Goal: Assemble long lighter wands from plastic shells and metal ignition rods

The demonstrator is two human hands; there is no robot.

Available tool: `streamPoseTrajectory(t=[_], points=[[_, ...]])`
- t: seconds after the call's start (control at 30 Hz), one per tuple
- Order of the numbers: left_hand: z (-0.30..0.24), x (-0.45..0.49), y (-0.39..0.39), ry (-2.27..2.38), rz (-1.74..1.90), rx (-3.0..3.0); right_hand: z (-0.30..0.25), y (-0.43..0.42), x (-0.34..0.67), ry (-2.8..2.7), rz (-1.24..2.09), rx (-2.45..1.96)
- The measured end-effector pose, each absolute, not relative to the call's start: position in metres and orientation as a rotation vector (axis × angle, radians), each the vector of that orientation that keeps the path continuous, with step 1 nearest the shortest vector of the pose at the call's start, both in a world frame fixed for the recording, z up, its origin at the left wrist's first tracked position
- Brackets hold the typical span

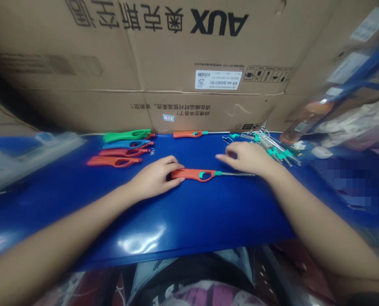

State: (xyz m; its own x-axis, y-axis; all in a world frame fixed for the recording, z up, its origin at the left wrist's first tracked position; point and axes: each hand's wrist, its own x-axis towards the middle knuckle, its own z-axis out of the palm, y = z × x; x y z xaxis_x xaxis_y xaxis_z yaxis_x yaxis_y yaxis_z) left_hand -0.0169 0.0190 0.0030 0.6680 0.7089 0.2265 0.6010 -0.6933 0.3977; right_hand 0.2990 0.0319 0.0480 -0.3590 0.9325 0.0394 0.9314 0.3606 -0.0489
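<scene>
My left hand (159, 176) grips the rear end of an orange gas lighter (192, 174), thumb on the near side and fingers on the far side. The lighter lies on the blue table, its green trigger showing and its metal tube pointing right. Above that tube is my right hand (245, 157), thumb stretched leftward and apart from the fingers, with nothing visible between them. Just behind it lies a pile of metal lighter tubes with green parts (272, 146). A second orange lighter with a tube (192, 134) rests by the cardboard.
Green (127, 135), blue (125, 144) and red-orange (114, 161) lighter handles lie in a row at left. A large cardboard box (163, 76) walls the back. At right are a bottle (304, 123), plastic bags (358, 123) and a blurred flat item (349, 185).
</scene>
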Motion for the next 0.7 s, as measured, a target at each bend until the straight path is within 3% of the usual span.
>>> streamPoseTrajectory(t=[0.1, 0.23, 0.7], points=[[0.004, -0.017, 0.018, 1.068, 0.52, 2.607, 0.049, 0.04, 0.313, -2.288, -0.195, -2.158], [0.004, -0.019, 0.018, 1.055, 0.533, 2.615, 0.047, 0.05, 0.326, -2.305, -0.058, -2.504], [0.009, -0.015, 0.013, 1.077, 0.438, 2.618, 0.051, 0.051, 0.325, -2.266, 0.012, -2.557]])
